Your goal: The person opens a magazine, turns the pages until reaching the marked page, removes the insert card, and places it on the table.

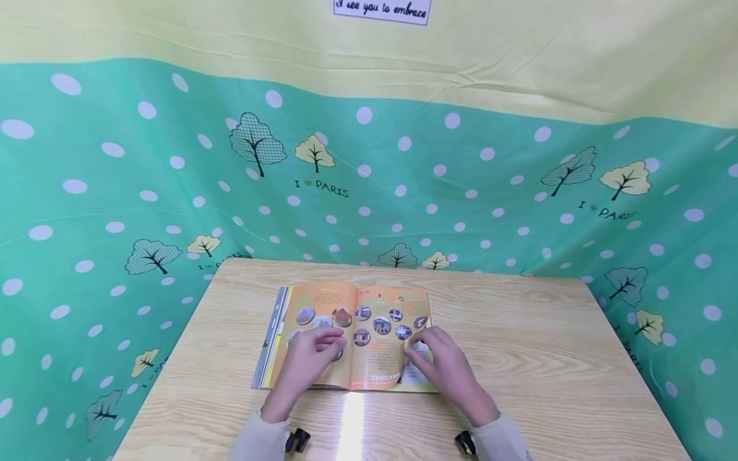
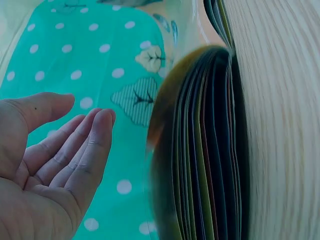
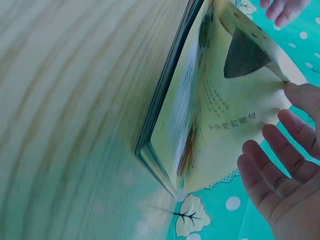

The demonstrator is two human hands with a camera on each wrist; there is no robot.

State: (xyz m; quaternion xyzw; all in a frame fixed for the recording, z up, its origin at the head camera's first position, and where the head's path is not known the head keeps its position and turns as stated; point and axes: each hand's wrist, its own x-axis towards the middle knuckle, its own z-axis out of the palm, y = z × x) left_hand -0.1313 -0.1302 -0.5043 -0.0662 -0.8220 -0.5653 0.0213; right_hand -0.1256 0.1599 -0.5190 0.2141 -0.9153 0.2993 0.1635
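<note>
An open book [image 1: 371, 378], with orange pages of round photos, lies on the wooden table. My right hand [image 1: 450, 368] is at the outer edge of the right-hand page [image 1: 377, 358], pinching it between thumb and fingers. That page [image 3: 220, 145] stands raised and bowed in the right wrist view, and a further page [image 1: 418, 378] shows beneath it. My left hand [image 1: 311, 358] is over the left-hand page [image 1: 334, 294], covering some of its photos. Its thumb and fingers [image 2: 95, 140] are apart and loosely bent, holding nothing, in the left wrist view.
Pale wooden table [image 1: 530, 339] surrounds the book on both sides. A green cloth [image 1: 403, 211] with white dots and trees hangs behind and beside the table. Black wrist straps [image 1: 298, 440] show at both sleeves. Bright glare [image 1: 352, 426] lies in front of the book.
</note>
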